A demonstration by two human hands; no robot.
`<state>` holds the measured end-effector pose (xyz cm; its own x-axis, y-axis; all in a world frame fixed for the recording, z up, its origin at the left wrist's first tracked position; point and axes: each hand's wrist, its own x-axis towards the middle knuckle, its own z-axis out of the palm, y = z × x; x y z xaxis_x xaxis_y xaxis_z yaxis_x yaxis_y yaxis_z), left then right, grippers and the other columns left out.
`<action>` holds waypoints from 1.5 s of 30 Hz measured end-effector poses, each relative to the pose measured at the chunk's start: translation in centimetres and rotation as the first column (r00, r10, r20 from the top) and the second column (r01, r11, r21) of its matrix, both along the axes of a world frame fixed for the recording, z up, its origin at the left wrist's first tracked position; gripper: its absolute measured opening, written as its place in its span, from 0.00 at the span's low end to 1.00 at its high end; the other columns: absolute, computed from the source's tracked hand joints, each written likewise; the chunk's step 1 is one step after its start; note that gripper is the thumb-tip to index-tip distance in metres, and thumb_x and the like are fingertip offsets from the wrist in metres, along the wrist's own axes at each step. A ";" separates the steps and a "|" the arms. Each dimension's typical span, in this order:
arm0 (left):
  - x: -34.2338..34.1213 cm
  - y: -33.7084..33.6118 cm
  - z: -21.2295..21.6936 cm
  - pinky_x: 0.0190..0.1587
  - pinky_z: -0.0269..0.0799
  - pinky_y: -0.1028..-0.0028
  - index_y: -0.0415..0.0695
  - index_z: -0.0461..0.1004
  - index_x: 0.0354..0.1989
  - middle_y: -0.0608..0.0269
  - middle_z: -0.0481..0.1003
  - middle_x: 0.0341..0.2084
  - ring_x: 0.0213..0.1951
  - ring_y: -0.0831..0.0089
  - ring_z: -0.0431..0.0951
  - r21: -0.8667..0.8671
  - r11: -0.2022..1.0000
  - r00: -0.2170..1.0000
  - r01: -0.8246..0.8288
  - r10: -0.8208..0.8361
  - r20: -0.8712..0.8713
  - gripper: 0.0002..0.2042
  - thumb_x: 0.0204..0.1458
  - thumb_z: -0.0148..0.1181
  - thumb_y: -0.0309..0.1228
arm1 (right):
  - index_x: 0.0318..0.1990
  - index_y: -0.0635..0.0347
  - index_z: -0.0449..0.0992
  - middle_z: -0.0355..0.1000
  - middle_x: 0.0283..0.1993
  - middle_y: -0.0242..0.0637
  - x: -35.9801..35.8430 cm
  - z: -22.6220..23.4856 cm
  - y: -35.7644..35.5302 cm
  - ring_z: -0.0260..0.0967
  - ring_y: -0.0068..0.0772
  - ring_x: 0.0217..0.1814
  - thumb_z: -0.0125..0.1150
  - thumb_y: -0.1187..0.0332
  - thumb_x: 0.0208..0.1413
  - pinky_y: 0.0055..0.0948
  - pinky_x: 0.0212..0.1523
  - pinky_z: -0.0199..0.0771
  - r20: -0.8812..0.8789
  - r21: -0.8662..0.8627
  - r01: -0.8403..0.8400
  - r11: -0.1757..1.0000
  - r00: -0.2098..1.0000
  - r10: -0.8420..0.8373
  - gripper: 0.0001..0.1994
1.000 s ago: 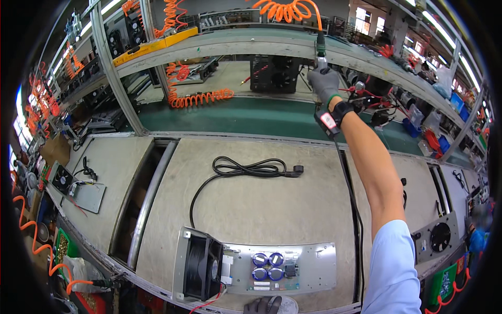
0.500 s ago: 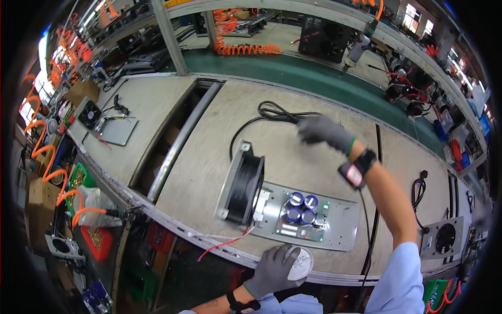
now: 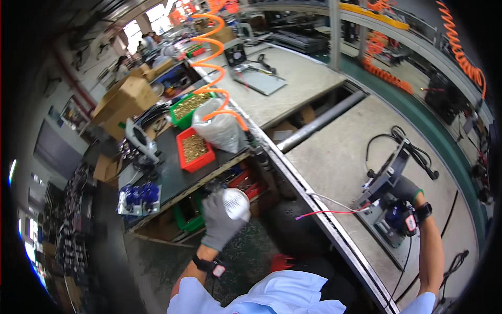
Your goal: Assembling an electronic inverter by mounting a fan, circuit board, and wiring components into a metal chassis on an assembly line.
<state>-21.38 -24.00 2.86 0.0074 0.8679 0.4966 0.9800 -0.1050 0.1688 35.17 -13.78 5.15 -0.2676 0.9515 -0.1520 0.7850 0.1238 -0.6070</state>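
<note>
My left hand (image 3: 222, 220), in a grey glove, is closed around a white round object (image 3: 236, 203) held out over the floor between the workbench and a low side table. My right hand (image 3: 405, 189), also gloved, grips the back of a black fan (image 3: 393, 165). The fan stands upright on a metal plate (image 3: 384, 235) on the grey workbench (image 3: 334, 157). Blue capacitors (image 3: 397, 217) sit on that plate just below my right hand. A thin red wire (image 3: 324, 212) runs from the plate toward the bench edge. A black power cord (image 3: 413, 149) lies coiled behind the fan.
The dark side table (image 3: 167, 172) holds a red bin (image 3: 193, 149) and a green bin (image 3: 188, 107) of small brass parts, a plastic bag (image 3: 222, 131) and a pack of blue capacitors (image 3: 138, 196). An orange coiled hose (image 3: 214, 78) hangs above. Cardboard boxes (image 3: 125, 99) stand beyond.
The view has swung to the left. My left hand carried the white round object from the bench's front edge out toward the side table. My right hand dropped onto the fan.
</note>
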 end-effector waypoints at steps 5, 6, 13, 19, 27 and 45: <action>-13.3 3.7 -1.8 0.55 0.66 0.53 0.39 0.65 0.56 0.47 0.71 0.46 0.50 0.47 0.69 0.073 0.915 0.917 -0.398 0.400 -0.013 0.41 0.36 0.75 0.51 | 0.53 0.59 0.78 0.79 0.48 0.46 1.3 -1.7 1.0 0.74 0.37 0.48 0.58 0.70 0.57 0.36 0.54 0.72 -0.007 0.017 -0.006 1.000 1.000 0.006 0.16; -15.3 4.3 -2.3 0.55 0.67 0.52 0.38 0.66 0.57 0.46 0.72 0.46 0.51 0.46 0.70 0.068 0.882 0.881 -0.466 0.470 -0.054 0.41 0.36 0.75 0.51 | 0.52 0.59 0.79 0.80 0.45 0.45 1.1 -1.9 1.0 0.75 0.38 0.46 0.60 0.71 0.55 0.37 0.53 0.73 0.032 0.050 0.020 0.999 0.999 -0.022 0.16; -17.8 8.0 -1.2 0.60 0.66 0.51 0.38 0.65 0.62 0.37 0.65 0.61 0.57 0.43 0.71 -0.274 0.674 0.711 -0.686 0.701 -0.053 0.44 0.41 0.70 0.56 | 0.39 0.64 0.83 0.80 0.32 0.51 -0.7 -1.1 -0.7 0.77 0.41 0.33 0.61 0.67 0.49 0.39 0.41 0.75 0.032 -0.038 0.248 0.968 0.969 -0.246 0.13; -2.9 8.9 2.2 0.63 0.62 0.55 0.36 0.66 0.61 0.43 0.70 0.56 0.58 0.47 0.70 0.346 0.937 0.999 0.048 -0.053 0.005 0.26 0.52 0.61 0.27 | 0.38 0.66 0.82 0.77 0.32 0.57 -1.4 0.0 -1.4 0.77 0.51 0.32 0.61 0.64 0.50 0.41 0.38 0.75 -0.019 0.013 0.286 0.958 0.958 -0.285 0.14; 27.7 18.7 -0.5 0.59 0.68 0.62 0.42 0.71 0.57 0.50 0.72 0.55 0.58 0.52 0.71 -0.007 0.534 0.534 0.845 -0.845 -0.013 0.23 0.49 0.56 0.22 | 0.48 0.58 0.81 0.78 0.45 0.53 -2.6 1.4 -2.6 0.76 0.56 0.48 0.59 0.65 0.53 0.45 0.50 0.75 0.160 0.040 0.363 0.931 0.917 -0.364 0.16; 33.6 21.5 -5.2 0.60 0.71 0.69 0.45 0.68 0.61 0.61 0.76 0.53 0.53 0.69 0.76 -0.219 -0.064 0.068 0.974 -0.836 0.545 0.18 0.62 0.53 0.29 | 0.38 0.53 0.83 0.80 0.41 0.43 0.8 0.4 -7.6 0.77 0.47 0.46 0.59 0.62 0.54 0.42 0.48 0.76 -0.177 0.207 0.754 0.623 0.656 -0.734 0.10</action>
